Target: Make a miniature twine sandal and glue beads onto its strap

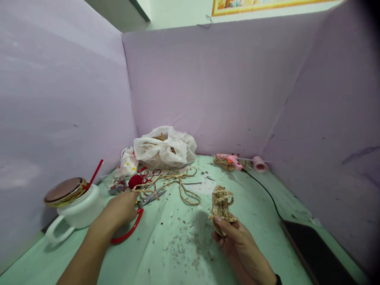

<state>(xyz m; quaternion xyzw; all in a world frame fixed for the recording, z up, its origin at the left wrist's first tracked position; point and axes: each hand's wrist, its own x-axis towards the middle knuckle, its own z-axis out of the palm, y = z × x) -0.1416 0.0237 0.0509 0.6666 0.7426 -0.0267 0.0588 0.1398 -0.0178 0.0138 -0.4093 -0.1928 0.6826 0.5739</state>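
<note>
Straw-coloured braided cord, shaped into a small looped piece [219, 202], is grasped between the thumb and fingers of the right hand [242, 245], above the pale green table covering [258, 190] strewn with brown crumbs. Red-handled metal scissors [148, 198] lie under the left hand [124, 206] — its fingertips are hidden, so I cannot tell whether it grips anything. Loose tan braided cords [190, 200] trail just beyond, near a round red yarn ball [135, 181]. Farther out, a rounded white cup [84, 209] stands at the left, a crumpled white plastic bag [164, 154] sits toward the back, and a pink glue gun [234, 161] lies to its right.
</note>
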